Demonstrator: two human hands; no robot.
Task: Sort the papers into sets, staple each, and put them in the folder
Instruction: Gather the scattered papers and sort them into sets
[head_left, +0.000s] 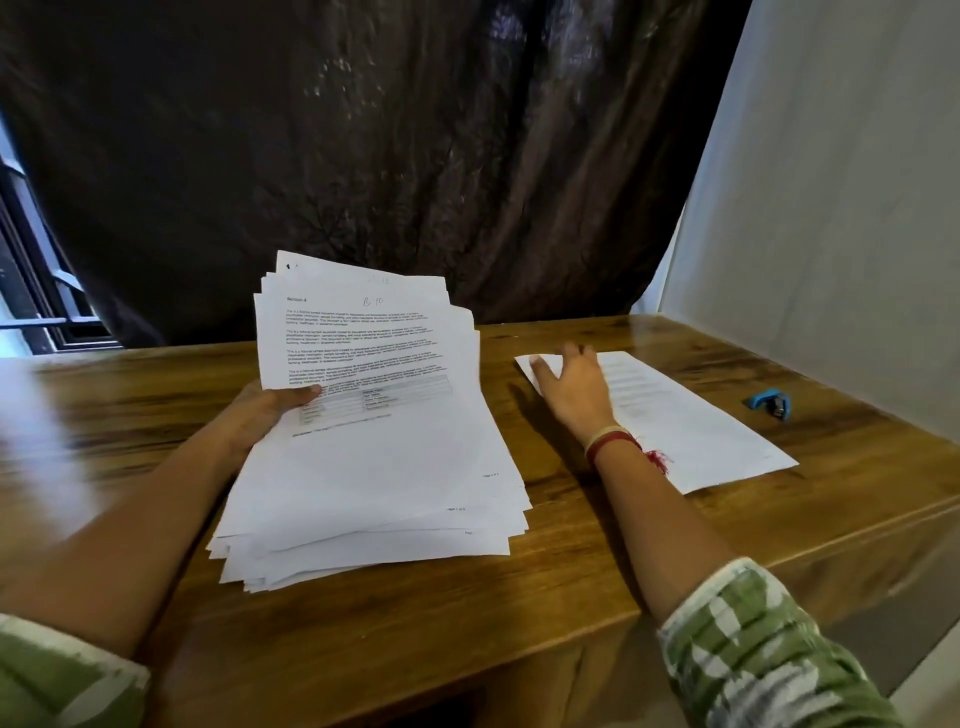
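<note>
A thick, fanned stack of printed papers (374, 457) is tilted up off the wooden table, its lower edge near the table front. My left hand (270, 410) grips the stack from the left side, thumb on the top page. A single printed sheet (691, 431) lies flat on the table to the right. My right hand (571, 389) rests on that sheet's far left corner with fingers spread. A small blue stapler (771, 405) sits on the table right of the sheet. No folder is in view.
The wooden table (519, 597) has its front edge running near me and a right edge by a white wall (831, 208). A dark curtain (389, 156) hangs behind the table. A window frame (36, 291) shows at far left.
</note>
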